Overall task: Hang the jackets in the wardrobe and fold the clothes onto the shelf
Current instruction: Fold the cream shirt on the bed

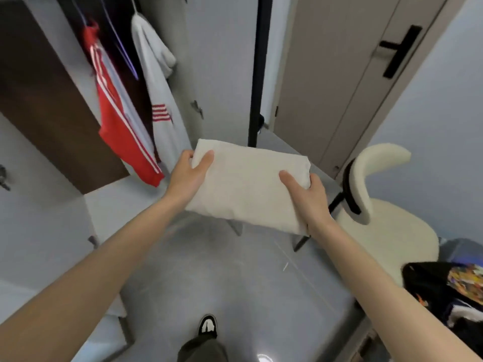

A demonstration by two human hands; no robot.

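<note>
Grey floor (209, 270) fills the lower middle of the view, with an open wardrobe (52, 100) at the upper left and a cream chair (379, 205) at the right. Inside the wardrobe a red jacket (122, 121) and a white jacket (159, 100) hang side by side on hangers, so the hanging part looks done.

A folded cream cloth (248, 186) is held in the air in front of the body, just to the right of the jackets and touching no surface. The left hand (192, 173) grips one short end and the right hand (308, 194) grips the other, each with the thumb on top and the fingers curled underneath. Holding both ends probably keeps the folds from sagging or slipping open while it is carried.

Its long axis runs across the body from hand to hand, with the left end sitting higher in the view and nearer the wardrobe. It lies roughly flat, broad face up.

A dark pile of clothes (444, 288) at the lower right suggests more folding remains. Which shelf it is meant for I cannot tell.
</note>
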